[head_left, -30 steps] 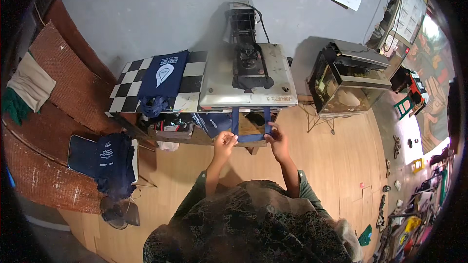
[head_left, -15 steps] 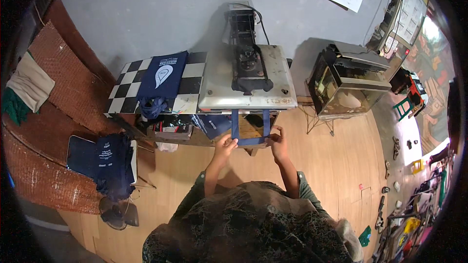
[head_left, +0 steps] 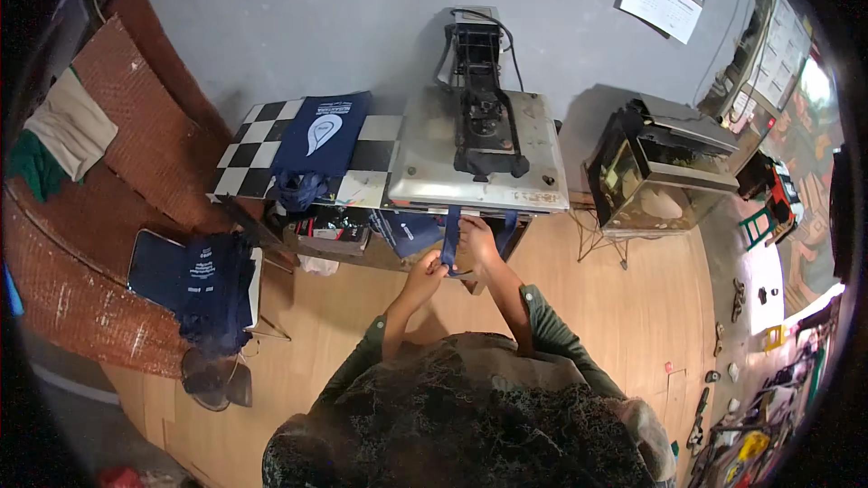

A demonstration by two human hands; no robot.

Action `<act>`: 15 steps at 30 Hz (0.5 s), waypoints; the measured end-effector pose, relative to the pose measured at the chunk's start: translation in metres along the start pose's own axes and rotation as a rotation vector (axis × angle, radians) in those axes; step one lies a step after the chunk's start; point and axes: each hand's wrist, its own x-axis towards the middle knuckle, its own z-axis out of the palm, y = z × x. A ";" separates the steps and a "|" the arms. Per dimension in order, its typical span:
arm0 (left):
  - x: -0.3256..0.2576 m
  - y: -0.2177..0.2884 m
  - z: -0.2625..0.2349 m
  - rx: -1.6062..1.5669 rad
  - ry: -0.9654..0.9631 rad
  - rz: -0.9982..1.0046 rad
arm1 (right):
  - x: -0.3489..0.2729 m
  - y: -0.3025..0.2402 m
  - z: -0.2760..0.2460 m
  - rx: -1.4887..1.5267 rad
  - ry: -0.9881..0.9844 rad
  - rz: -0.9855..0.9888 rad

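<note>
A closed heat press point(head_left: 479, 149) with a grey metal top plate stands at the table edge. Navy bag handles point(head_left: 449, 233) hang down from under its front. My left hand point(head_left: 429, 273) grips the lower end of the left handle. My right hand point(head_left: 479, 240) is closed on the same handle just above and to the right, close under the press's front edge. The bag's body is hidden inside the press.
A checkered table point(head_left: 258, 149) left of the press carries a folded navy bag point(head_left: 318, 136) with a white print. More navy bags lie stacked on a chair point(head_left: 203, 285) at the lower left. A black machine point(head_left: 665, 163) stands on the right. The floor is wood.
My right hand has moved left from the right handle to meet my left hand at the left handle. The left hand shifted slightly right.
</note>
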 end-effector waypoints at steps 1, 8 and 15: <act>0.000 -0.003 -0.004 -0.002 0.013 0.002 | 0.004 -0.005 0.005 -0.006 -0.012 0.003; -0.002 -0.027 -0.025 0.079 -0.046 0.125 | 0.013 -0.008 0.017 0.321 -0.124 0.195; -0.007 0.001 -0.025 0.140 0.151 0.207 | -0.017 -0.013 0.009 0.078 -0.240 0.210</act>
